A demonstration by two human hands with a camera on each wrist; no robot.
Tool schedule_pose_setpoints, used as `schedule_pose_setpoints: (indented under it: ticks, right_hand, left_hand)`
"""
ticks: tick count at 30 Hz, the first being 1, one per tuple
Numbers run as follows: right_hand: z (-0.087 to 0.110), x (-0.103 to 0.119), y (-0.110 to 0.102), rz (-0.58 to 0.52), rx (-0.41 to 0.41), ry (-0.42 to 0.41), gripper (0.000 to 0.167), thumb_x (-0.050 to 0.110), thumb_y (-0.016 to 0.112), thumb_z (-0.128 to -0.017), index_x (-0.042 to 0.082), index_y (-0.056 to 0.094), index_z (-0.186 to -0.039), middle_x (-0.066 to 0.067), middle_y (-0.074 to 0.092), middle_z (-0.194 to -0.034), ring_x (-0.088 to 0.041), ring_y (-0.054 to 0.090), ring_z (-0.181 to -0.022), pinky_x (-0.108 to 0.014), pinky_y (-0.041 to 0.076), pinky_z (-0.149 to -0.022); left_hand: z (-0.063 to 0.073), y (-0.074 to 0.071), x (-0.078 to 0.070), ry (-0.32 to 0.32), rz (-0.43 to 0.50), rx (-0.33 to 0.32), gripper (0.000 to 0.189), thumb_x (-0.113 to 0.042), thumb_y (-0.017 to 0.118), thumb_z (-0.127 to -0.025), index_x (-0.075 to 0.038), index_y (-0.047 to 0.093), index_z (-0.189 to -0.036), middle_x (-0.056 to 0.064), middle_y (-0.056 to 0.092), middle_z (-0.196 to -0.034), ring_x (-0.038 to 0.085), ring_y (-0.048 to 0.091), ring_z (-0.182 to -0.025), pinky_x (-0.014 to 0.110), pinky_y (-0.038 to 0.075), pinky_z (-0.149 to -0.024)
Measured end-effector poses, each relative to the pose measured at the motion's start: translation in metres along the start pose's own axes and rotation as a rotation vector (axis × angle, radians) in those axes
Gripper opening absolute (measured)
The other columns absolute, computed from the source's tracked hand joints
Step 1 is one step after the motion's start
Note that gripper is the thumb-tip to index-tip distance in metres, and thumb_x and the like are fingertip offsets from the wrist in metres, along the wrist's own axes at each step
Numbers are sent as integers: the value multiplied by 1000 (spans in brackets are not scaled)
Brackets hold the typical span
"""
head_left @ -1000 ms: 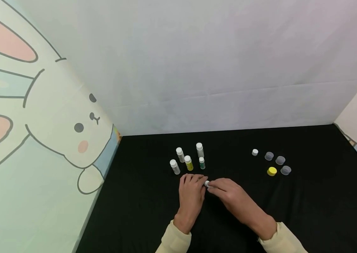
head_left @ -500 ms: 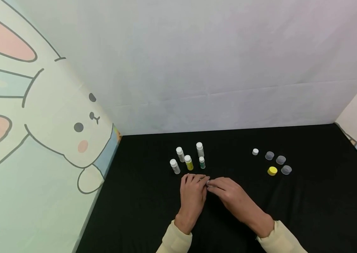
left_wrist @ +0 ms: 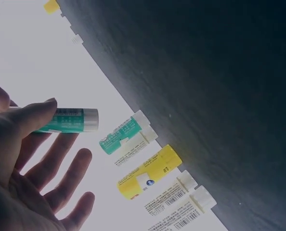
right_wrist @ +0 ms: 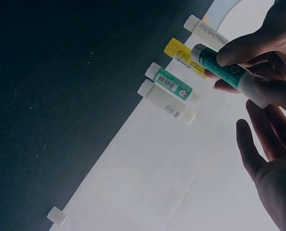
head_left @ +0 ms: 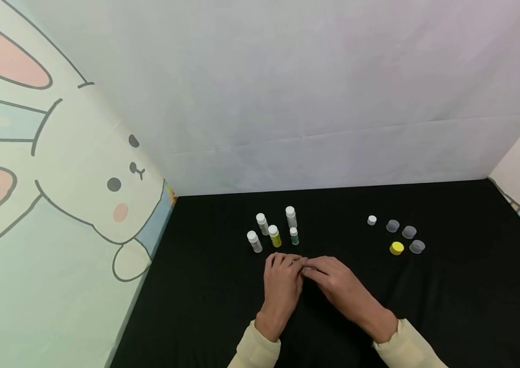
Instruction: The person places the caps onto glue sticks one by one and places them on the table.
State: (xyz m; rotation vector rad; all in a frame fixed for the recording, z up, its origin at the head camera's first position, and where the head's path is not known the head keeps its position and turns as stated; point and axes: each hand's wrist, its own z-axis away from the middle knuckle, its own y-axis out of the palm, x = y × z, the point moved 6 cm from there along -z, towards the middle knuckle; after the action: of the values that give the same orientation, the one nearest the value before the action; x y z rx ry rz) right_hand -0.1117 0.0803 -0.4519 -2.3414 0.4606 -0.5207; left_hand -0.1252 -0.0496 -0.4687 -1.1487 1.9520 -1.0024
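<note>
Between both hands is a green glue stick [right_wrist: 222,68] with a white cap [right_wrist: 253,89], held above the table. My left hand [head_left: 283,286] grips the green body between thumb and fingers, its other fingers spread in the left wrist view. My right hand [head_left: 340,289] pinches the white cap end with thumb and fingertips. In the head view the fingers hide nearly all of this stick. Just beyond the hands stand a smaller green glue stick [head_left: 294,236], a yellow glue stick [head_left: 275,237] with a white top, and white glue sticks [head_left: 254,242].
On the right of the black tablecloth [head_left: 471,286] lie a small white cap [head_left: 372,220], a yellow cap [head_left: 396,248] and 3 translucent caps [head_left: 409,232]. A pale wall sheet [head_left: 315,92] rises behind the table, and a rabbit print [head_left: 85,168] covers the left side.
Both hands have stayed together and shifted very slightly. The white cap end, visible between the fingers a second ago, is now covered by them in the head view.
</note>
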Motion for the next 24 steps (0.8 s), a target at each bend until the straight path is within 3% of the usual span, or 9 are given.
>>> schedule_pose_setpoints:
  ticks: [3,6,13,24]
  right_hand:
    - [0,-1,0,8,5,24,12,7,72,-101,5,80,-109,-8,74,-117,-23,72,-104,-40,60,-87]
    - [0,-3,0,17,5,57,38,-3,90,-74,6,80,-109,-7,75,-115,-23,72,-103,-42,61,-86]
    - [2,-7,0,18,10,141,40,-4,91,-73,5,79,-110,-7,75,-113,-23,73,-103,-42,62,-86]
    - [2,-6,-2,27,-28,141,43,-3,91,-72,5,80,-112,-8,73,-114,-24,72,-103,-44,61,-86]
  left_hand:
    - [0,1,0,5,1,7,18,-14,85,-89,-22,84,-105,-8,78,-104,14,66,-97,41,52,-100]
    - [0,2,0,11,8,19,17,-16,85,-89,-22,83,-104,-8,77,-104,14,66,-97,41,51,-102]
    - [0,1,-1,17,10,20,22,-21,87,-88,-22,82,-110,-8,76,-105,15,65,-100,42,50,-103]
    - [1,3,0,4,43,51,21,-21,84,-92,-20,81,-112,-6,79,-115,17,69,-111,51,49,-110]
